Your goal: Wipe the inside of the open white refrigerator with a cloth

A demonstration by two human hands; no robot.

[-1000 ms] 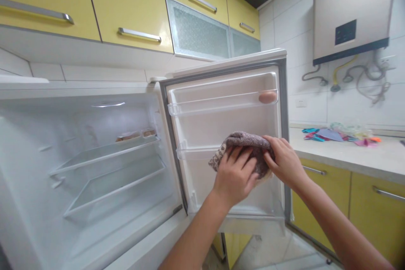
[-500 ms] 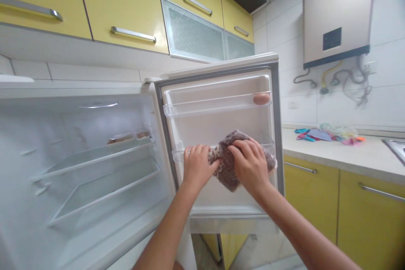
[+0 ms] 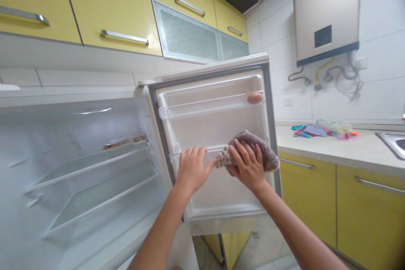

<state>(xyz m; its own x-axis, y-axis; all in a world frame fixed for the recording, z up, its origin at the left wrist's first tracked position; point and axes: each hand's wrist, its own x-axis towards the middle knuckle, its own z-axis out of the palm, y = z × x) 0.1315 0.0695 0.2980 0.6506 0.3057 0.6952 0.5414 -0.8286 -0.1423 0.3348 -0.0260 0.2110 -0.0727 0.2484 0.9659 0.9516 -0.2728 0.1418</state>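
My right hand (image 3: 248, 162) is spread over a bunched grey-brown cloth (image 3: 267, 154) with a patterned end, pressing it to the lower door shelf (image 3: 174, 156) of the open refrigerator. With its fingers curled over the front rim of that clear plastic shelf, my left hand (image 3: 193, 171) grips it to the left of the cloth. The patterned end of the cloth reaches my left thumb. Much of the lower shelf is hidden behind both hands and the cloth. An egg (image 3: 255, 98) sits at the right end of the upper door shelf (image 3: 202, 106).
The refrigerator door (image 3: 268, 105) stands open. On the left, inside, food packages (image 3: 122, 142) rest on a glass shelf (image 3: 91, 162). Colourful cloths (image 3: 313, 130) lie on the counter (image 3: 332, 147) beside a sink (image 3: 394, 141). Yellow cabinets (image 3: 117, 4) hang above.
My right hand has spread its fingers over the cloth, which now lies flatter and stretches farther right. My left hand stays on the lower shelf. The view has shifted slightly right.
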